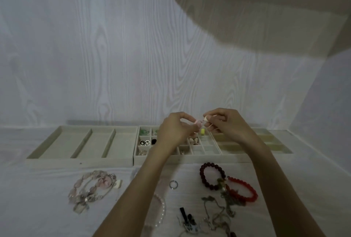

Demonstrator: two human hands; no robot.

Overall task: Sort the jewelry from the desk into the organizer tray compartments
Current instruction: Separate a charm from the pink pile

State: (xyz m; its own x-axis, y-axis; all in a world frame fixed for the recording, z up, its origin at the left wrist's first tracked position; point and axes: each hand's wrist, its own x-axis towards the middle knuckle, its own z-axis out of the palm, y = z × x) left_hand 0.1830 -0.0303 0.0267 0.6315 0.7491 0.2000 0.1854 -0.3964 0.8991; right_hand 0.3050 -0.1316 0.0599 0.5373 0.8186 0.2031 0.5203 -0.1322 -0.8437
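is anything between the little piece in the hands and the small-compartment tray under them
Nothing visible does. Both hands, left and right, pinch the small piece above the middle tray, whose open compartments lie below. The hands hide some of its cells.

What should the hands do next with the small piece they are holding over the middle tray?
Probably lower the small pale pink piece, pinched between the left hand and right hand, into a bare square compartment of the beige grid organizer tray just below. Both hands hang right above those cells, several of which already hold small items.
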